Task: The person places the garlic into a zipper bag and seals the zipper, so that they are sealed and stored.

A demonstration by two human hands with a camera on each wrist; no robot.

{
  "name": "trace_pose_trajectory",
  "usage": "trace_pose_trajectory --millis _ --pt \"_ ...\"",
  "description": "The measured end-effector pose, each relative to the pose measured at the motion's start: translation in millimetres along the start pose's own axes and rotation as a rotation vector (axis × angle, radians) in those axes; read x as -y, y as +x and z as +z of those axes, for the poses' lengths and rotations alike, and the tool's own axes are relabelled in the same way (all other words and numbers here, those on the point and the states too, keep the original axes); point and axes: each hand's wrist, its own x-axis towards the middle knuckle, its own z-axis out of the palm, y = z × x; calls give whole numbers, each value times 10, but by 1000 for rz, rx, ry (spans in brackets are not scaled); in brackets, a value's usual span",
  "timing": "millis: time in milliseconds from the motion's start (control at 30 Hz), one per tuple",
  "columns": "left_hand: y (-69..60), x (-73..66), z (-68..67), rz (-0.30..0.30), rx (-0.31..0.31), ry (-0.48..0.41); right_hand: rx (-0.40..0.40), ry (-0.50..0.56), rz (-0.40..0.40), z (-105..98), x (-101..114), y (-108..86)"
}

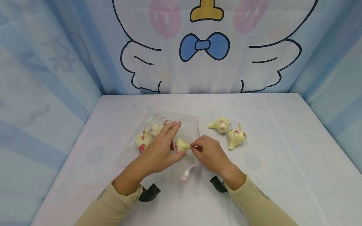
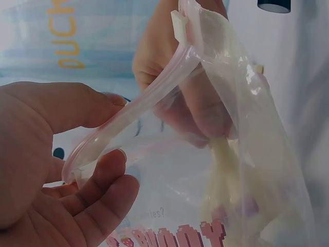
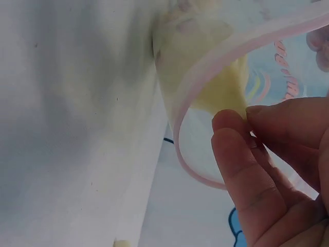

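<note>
A clear zip bag (image 1: 198,126) with a pink rim lies mouth toward the right. My left hand (image 1: 159,152) holds its rim (image 2: 139,108) between thumb and fingers, keeping the mouth spread. By its thin stem, my right hand (image 1: 210,155) pinches a pale yellow garlic bulb (image 1: 182,145). That bulb (image 3: 221,90) is inside the bag's mouth in the right wrist view, its round end seen through the plastic. More garlic (image 1: 143,139) shows deeper in the bag, partly covered by red print and my left hand.
Two loose garlic bulbs, one farther back (image 1: 222,125) and one nearer (image 1: 237,137), lie on the white-covered table (image 1: 268,175) right of the bag. A white zip slider (image 1: 185,175) hangs at the near end of the rim. Printed curtains (image 1: 203,72) stand behind and at both sides.
</note>
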Motion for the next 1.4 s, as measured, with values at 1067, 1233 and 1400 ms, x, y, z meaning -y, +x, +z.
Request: trace_pose_trajectory --millis 1067,1233,1400 --pt "-4 1 29 22 2 -23 294 142 45 114 23 45" --pt "0 -8 30 22 1 -19 312 175 72 105 26 50" --pt "6 -10 25 21 -1 -8 321 207 116 35 9 27"
